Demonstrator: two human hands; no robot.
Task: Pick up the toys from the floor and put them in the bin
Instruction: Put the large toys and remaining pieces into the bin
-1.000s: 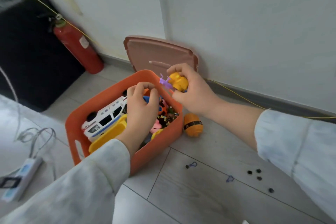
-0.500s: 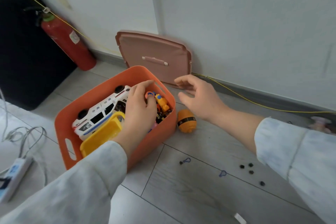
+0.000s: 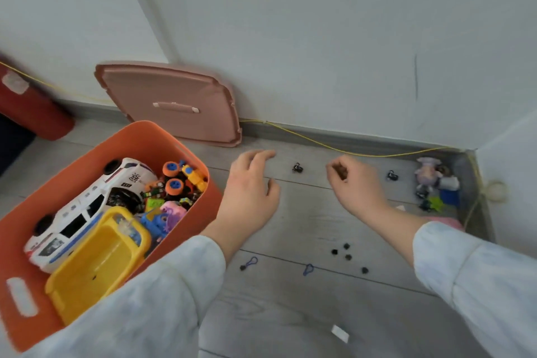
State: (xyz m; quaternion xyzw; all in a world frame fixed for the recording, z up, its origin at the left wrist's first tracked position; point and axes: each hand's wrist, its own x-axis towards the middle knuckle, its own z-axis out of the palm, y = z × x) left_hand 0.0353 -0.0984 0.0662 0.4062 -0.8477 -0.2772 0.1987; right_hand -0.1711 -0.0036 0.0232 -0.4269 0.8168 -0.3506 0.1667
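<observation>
Head view, looking down at grey floor [image 3: 290,314]. Orange bin [image 3: 180,136] at lower left, standing on the floor, packed with toys: white toy car [image 3: 87,206] lying lengthwise, yellow tub [image 3: 96,264] at its near side, orange wheels [image 3: 173,186] and small bright pieces toward the far right corner. Still on the floor: two tiny black toys [image 3: 297,168] near the wall side, between and beyond the hands; a cluster of small black bits [image 3: 345,251] nearer; two blue loops [image 3: 308,269] beside them; a heap of toys with a pale purple figure [image 3: 427,171] in the far right corner. Left hand [image 3: 250,197] just right of the bin, above the floor, fingers spread loosely and holding nothing. Right hand [image 3: 357,186] well apart from it, fingers curled inward; cannot tell whether anything sits inside. Pink lid [image 3: 174,102] leaning against the white wall behind the bin. Yellow cable [image 3: 334,148] along the skirting. Red cylinder [image 3: 29,104] at far left, blurred.
</observation>
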